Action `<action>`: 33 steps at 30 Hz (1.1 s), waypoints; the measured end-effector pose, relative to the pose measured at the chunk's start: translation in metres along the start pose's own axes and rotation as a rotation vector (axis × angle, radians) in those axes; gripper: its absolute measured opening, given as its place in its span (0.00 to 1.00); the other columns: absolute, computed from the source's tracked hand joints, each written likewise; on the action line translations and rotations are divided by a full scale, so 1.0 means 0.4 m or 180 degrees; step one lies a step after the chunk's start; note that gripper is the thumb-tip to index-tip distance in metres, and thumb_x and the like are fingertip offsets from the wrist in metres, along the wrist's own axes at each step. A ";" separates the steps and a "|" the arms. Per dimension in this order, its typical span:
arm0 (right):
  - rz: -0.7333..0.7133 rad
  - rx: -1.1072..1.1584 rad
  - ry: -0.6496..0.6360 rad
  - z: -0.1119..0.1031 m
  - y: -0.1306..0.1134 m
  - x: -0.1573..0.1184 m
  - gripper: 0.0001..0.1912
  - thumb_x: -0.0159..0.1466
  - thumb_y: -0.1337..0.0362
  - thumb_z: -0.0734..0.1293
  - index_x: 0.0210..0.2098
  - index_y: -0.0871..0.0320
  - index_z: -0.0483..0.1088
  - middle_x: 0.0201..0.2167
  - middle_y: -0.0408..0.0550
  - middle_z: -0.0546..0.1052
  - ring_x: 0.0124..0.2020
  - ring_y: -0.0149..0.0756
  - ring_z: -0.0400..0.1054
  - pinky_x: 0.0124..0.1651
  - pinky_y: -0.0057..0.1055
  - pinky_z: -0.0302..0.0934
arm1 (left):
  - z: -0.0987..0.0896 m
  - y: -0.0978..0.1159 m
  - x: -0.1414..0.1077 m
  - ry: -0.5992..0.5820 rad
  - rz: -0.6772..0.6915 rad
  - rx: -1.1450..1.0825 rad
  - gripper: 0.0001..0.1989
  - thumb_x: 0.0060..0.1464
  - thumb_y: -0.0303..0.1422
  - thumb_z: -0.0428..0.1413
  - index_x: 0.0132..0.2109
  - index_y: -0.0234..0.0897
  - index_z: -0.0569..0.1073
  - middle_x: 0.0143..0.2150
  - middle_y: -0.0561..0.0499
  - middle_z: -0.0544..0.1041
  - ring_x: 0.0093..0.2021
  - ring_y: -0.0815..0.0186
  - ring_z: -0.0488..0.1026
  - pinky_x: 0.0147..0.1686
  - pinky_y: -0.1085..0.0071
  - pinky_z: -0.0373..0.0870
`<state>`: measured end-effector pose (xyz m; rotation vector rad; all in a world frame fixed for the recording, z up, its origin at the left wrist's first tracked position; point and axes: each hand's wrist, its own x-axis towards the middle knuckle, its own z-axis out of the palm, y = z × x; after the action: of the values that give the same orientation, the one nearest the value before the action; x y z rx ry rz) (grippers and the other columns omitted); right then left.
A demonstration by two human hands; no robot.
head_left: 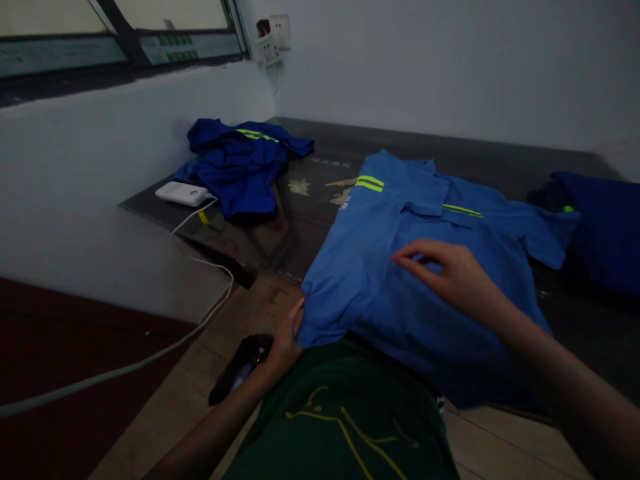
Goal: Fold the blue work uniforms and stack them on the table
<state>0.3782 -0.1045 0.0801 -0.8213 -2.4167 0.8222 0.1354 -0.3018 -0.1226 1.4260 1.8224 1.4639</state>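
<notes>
A light blue work shirt with yellow-green reflective stripes is spread over the dark board, one side folded across and its lower edge reaching my body. My left hand grips the shirt's lower left corner; some of its fingers are hidden under the cloth. Over the shirt's middle, beside a folded edge, is my right hand, its thumb and forefinger pinched together. I see no cloth raised between those fingertips.
On the dark board lie a crumpled dark blue garment and a white power bank, its cable trailing leftward. Dark blue cloth is at right. A black object rests on the floor. Sockets are on the wall.
</notes>
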 end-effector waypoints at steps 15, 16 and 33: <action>0.1149 0.2574 -0.0317 0.375 -0.062 -0.224 0.17 0.61 0.52 0.66 0.46 0.52 0.73 0.41 0.47 0.77 0.42 0.39 0.71 0.44 0.35 0.67 | -0.001 0.143 -0.035 0.0525 -0.0323 -0.0515 0.19 0.49 0.37 0.56 0.49 0.38 0.68 0.45 0.47 0.76 0.46 0.59 0.73 0.46 0.64 0.70; 0.1183 0.2546 -0.0301 0.374 -0.070 -0.223 0.16 0.61 0.53 0.67 0.44 0.53 0.74 0.39 0.46 0.77 0.39 0.39 0.71 0.41 0.34 0.67 | 0.001 0.143 -0.034 0.0558 -0.0306 -0.0524 0.19 0.49 0.38 0.56 0.48 0.39 0.68 0.45 0.47 0.76 0.46 0.59 0.73 0.47 0.64 0.70; 0.1334 0.1497 0.0054 0.407 -0.033 -0.266 0.13 0.62 0.62 0.64 0.46 0.51 0.73 0.45 0.47 0.77 0.47 0.43 0.70 0.50 0.42 0.64 | 0.027 0.081 -0.110 0.0294 -0.1681 -0.1449 0.20 0.52 0.45 0.57 0.51 0.45 0.74 0.52 0.46 0.76 0.56 0.54 0.70 0.54 0.63 0.69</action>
<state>0.3553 -0.2463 -0.0517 -1.1386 -1.9295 1.4606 0.1763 -0.3372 -0.1101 0.6101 1.6041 1.5334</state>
